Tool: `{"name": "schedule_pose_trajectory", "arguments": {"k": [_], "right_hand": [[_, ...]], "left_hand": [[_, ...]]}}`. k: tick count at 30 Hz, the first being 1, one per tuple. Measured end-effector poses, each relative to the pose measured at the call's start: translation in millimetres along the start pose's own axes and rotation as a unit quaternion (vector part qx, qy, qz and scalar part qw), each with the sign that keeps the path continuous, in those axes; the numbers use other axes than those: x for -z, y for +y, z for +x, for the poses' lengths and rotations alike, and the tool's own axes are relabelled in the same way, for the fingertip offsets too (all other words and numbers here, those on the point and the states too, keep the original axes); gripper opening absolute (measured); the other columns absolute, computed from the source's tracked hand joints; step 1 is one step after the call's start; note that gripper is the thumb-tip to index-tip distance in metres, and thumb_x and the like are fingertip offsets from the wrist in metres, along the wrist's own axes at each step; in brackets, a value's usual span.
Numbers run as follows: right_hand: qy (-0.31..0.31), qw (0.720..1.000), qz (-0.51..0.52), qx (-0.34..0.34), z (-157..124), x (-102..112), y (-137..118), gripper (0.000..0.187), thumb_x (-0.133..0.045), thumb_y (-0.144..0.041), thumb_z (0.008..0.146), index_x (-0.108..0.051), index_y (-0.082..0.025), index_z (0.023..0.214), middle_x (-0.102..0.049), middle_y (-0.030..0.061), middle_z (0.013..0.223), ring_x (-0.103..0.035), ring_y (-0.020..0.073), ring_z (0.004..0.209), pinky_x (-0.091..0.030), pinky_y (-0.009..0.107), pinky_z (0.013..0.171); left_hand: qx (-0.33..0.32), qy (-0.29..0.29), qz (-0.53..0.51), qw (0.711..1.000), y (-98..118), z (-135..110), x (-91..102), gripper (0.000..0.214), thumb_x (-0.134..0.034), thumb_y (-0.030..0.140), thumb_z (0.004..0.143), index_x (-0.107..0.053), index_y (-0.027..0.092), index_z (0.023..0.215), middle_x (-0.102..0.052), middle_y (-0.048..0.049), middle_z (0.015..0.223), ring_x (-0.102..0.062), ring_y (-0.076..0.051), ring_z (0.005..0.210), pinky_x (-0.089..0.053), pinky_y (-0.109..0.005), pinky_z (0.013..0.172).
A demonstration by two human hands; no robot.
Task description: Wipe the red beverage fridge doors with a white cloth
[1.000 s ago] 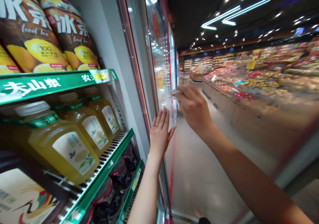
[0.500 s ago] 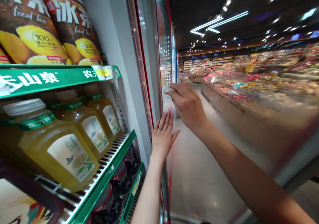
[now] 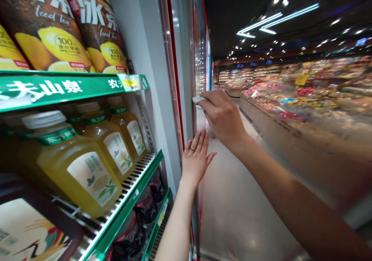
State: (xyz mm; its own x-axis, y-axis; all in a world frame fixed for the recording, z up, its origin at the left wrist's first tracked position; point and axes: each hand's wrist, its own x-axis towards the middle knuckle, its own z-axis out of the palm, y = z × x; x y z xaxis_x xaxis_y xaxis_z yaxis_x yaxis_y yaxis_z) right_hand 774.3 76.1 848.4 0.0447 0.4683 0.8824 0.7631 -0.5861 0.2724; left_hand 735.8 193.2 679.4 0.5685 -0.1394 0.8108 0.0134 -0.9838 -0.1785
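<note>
My right hand (image 3: 223,117) pinches a small folded white wipe (image 3: 198,100), cloth or paper I cannot tell, against the upright edge of the refrigerated display case. Just below it, my left hand (image 3: 195,158), with a ring on one finger, rests with fingers stretched out along the same edge. The metal frame (image 3: 186,75) with a red strip runs up and down beside both hands. Left of my hands, a wire shelf holds bottles of yellow-green tea (image 3: 93,176) with white labels and green neck bands.
Large iced tea bottles (image 3: 55,32) stand above a green shelf strip (image 3: 43,90). Dark cans (image 3: 145,205) sit on a lower shelf. To the right are a grey floor aisle (image 3: 232,199) and a long display bin (image 3: 273,125) of packaged goods.
The view has turned slightly left, so the shelves and both hands sit further right in it. The right hand keeps its pinch; the left hand stays flat at the edge.
</note>
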Motion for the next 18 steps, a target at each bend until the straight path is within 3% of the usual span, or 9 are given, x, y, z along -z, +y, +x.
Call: {"name": "schedule_pose_trajectory", "arguments": {"k": [4, 10, 14, 18], "right_hand": [[-0.022, 1.000, 0.011, 0.014, -15.1, 7.3, 3.2, 0.027, -0.054, -0.011, 0.104, -0.076, -0.022, 0.118, -0.074, 0.0106, 0.126, -0.065, 0.0270, 0.119, -0.061, 0.044, 0.099], [0.020, 0.999, 0.023, -0.030, -14.2, 3.6, 5.5, 0.029, -0.055, -0.009, 0.104, -0.077, -0.024, 0.116, -0.074, 0.0098, 0.123, -0.066, 0.0271, 0.116, -0.060, 0.043, 0.096], [-0.005, 1.000, 0.014, 0.000, -15.2, -3.5, -3.9, 0.026, -0.053, -0.011, 0.106, -0.076, -0.019, 0.114, -0.075, 0.0122, 0.122, -0.066, 0.0277, 0.116, -0.060, 0.042, 0.096], [-0.022, 0.999, 0.004, 0.032, -33.4, 1.1, -2.1, 0.024, -0.054, -0.010, 0.105, -0.076, -0.016, 0.111, -0.076, 0.0146, 0.121, -0.067, 0.0283, 0.114, -0.060, 0.041, 0.094]], "left_hand": [[-0.001, -0.011, -0.010, 1.000, -0.9, 0.3, 2.5, 0.081, -0.052, 0.060, 0.107, -0.029, 0.019, 0.173, -0.040, -0.0098, 0.174, -0.039, -0.023, 0.163, -0.042, -0.036, 0.127], [0.000, -0.013, -0.008, 1.000, 0.3, -0.1, 5.7, 0.079, -0.050, 0.060, 0.108, -0.030, 0.018, 0.172, -0.035, -0.0089, 0.176, -0.037, -0.023, 0.163, -0.041, -0.036, 0.129], [0.002, -0.032, -0.017, 0.999, 1.2, 1.0, 7.5, 0.079, -0.052, 0.056, 0.108, -0.027, 0.017, 0.173, -0.039, -0.0106, 0.175, -0.036, -0.024, 0.164, -0.039, -0.038, 0.131], [-0.003, -0.038, -0.030, 0.999, 0.2, 1.3, 14.1, 0.078, -0.051, 0.054, 0.109, -0.028, 0.016, 0.172, -0.036, -0.0110, 0.176, -0.035, -0.024, 0.164, -0.039, -0.039, 0.131]]}}
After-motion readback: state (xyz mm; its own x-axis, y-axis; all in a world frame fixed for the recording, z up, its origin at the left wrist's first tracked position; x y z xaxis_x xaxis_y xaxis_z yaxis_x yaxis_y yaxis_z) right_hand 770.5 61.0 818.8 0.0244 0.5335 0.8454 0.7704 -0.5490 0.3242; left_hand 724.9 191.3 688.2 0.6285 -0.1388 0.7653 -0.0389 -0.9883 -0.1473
